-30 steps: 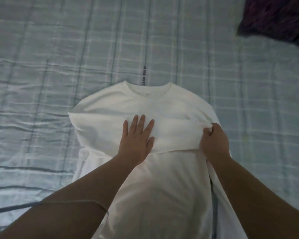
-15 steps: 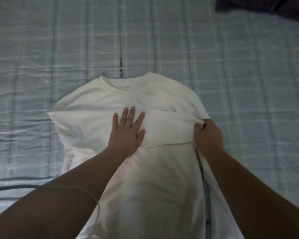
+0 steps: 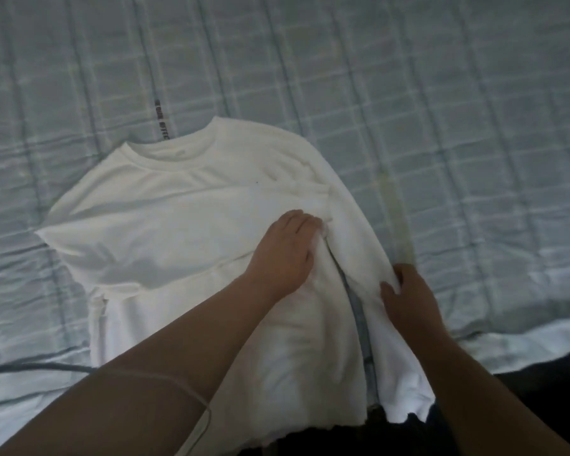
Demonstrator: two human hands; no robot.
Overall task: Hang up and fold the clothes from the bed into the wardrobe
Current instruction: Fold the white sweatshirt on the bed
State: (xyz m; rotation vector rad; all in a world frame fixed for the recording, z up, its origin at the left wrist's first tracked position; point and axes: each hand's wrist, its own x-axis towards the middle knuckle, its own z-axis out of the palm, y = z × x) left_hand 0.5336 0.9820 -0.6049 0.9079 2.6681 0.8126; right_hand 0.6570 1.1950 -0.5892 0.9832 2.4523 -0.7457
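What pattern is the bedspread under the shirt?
The bedspread is pale blue-grey plaid, seen in the head view.

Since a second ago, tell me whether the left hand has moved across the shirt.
Yes. The left hand slid rightward: it lay straight below the collar, and now it sits off to the collar's right, beside the sleeve.

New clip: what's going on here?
A person is folding a white shirt laid flat on a checked bed, collar away from them. One folded sleeve already lies across the chest. The left hand rests on the shirt by the other armpit; whether it pinches cloth is unclear. The right hand grips the other sleeve, not yet folded over.
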